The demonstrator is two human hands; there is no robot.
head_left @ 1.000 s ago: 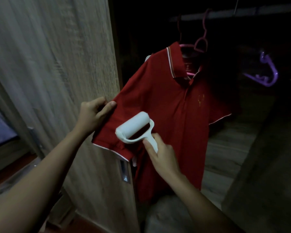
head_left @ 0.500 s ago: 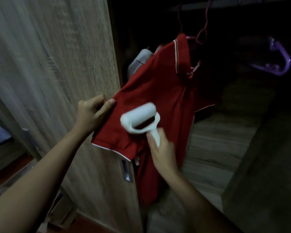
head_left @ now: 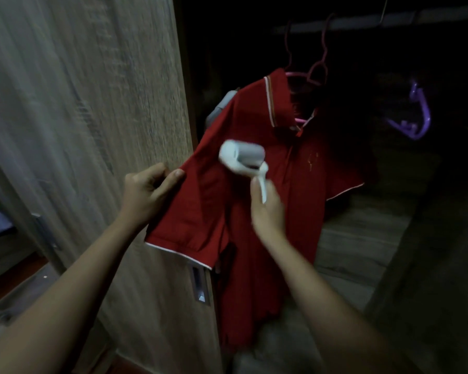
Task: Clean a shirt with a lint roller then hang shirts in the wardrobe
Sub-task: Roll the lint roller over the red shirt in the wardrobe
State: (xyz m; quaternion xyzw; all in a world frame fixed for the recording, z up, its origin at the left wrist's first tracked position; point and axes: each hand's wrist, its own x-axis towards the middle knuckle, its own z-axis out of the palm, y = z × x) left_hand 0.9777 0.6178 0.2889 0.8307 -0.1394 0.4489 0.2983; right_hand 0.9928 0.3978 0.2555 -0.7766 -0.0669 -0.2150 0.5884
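One wide-angle camera, worn on the person's head, faces forward and down past the open wardrobe door (head_left: 92,130), which fills the left side. It sits near enough that both forearms run up from the bottom edge. The left hand (head_left: 146,193) and the right hand (head_left: 268,211), which holds the lint roller (head_left: 241,156), reach the red polo shirt (head_left: 295,211) mid-frame.

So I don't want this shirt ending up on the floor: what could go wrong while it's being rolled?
Two risks. The left hand pinches the sleeve out toward the wardrobe door, so the red shirt hangs skewed on its pink hanger; a harder tug might slide it off. The lint roller in the right hand looks motion-blurred in dim light, so patches could be missed.
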